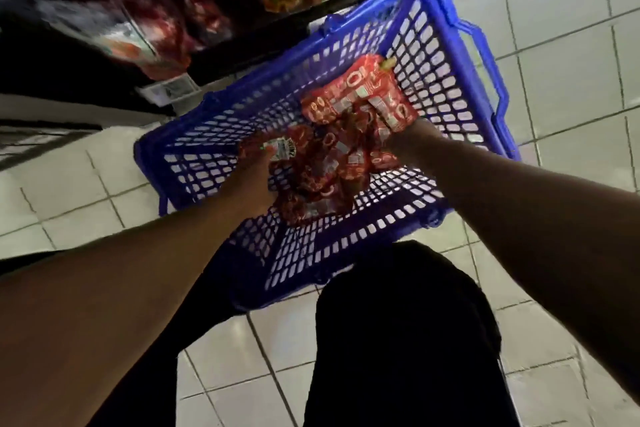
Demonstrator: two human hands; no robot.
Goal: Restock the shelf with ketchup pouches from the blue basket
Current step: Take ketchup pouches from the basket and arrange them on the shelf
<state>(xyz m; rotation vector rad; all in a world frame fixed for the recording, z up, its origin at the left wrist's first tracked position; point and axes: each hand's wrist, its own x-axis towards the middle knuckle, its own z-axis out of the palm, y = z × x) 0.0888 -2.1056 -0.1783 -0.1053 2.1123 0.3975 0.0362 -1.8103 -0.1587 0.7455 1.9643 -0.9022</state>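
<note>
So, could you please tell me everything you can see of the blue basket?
The blue basket looks like plastic, with lattice walls and floor, a solid rim and handles folded down outside. It sits on the pale tiled floor against the shelf. Red ketchup pouches lie inside. The left hand reaches among them; the right hand grips several.

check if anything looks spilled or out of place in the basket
Nothing looks spilled or damaged. The pouches lie jumbled in the basket, and both hands, left hand and right hand, are in among them.
</note>
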